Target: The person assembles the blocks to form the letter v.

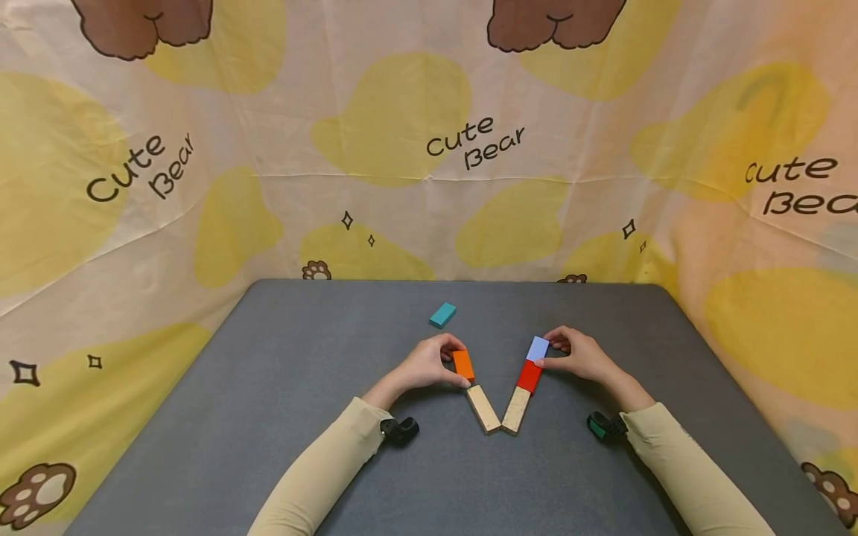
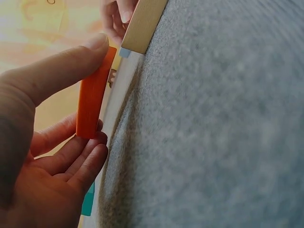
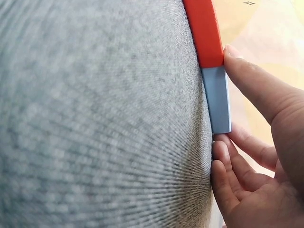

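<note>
My left hand (image 1: 430, 362) pinches an orange block (image 1: 463, 366) end to end between thumb and fingers. In the left wrist view that orange block (image 2: 93, 97) is close beside the grey cloth. Just below it in the head view lies a plain wooden block (image 1: 484, 409), slanting down to meet the foot of another wooden block (image 1: 515, 410), a V shape. Up the right arm of the V follow a red block (image 1: 529, 377) and a light blue block (image 1: 538, 348). My right hand (image 1: 578, 356) holds the light blue block, its thumb at the seam with the red one and fingers at the far end.
A teal block (image 1: 443, 315) lies alone farther back on the grey table (image 1: 322, 320). Behind and at both sides hangs a printed cloth (image 1: 389, 141) with yellow patches. Each wrist wears a black strap camera.
</note>
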Tool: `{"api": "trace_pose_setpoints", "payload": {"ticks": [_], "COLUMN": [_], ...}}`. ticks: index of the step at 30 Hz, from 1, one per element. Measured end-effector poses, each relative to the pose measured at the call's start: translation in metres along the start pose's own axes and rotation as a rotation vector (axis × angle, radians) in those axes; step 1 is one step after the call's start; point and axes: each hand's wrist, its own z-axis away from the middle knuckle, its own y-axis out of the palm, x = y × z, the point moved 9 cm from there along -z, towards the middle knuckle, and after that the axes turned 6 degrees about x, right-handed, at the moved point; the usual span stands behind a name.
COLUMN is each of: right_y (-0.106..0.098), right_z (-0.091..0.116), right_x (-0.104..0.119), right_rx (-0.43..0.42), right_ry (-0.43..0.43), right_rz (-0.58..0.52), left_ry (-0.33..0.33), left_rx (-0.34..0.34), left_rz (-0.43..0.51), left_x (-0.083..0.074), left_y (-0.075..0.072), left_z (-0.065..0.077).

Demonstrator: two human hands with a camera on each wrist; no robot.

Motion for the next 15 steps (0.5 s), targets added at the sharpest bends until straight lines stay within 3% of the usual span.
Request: {"api": "trace_pose_setpoints", "payload": {"ticks": [15], "right_y": [0.0011], "right_z": [-0.0019], "right_x": [0.0018], "right_rx": [-0.004], "right_ry": [0.001], "right_rz": [-0.002], "left_ry": [0.006], "left_rx": [-0.008], "left_rz": [-0.038], "left_x": [-0.0027], "left_y": [0.0], "left_z": [-0.0002]}}
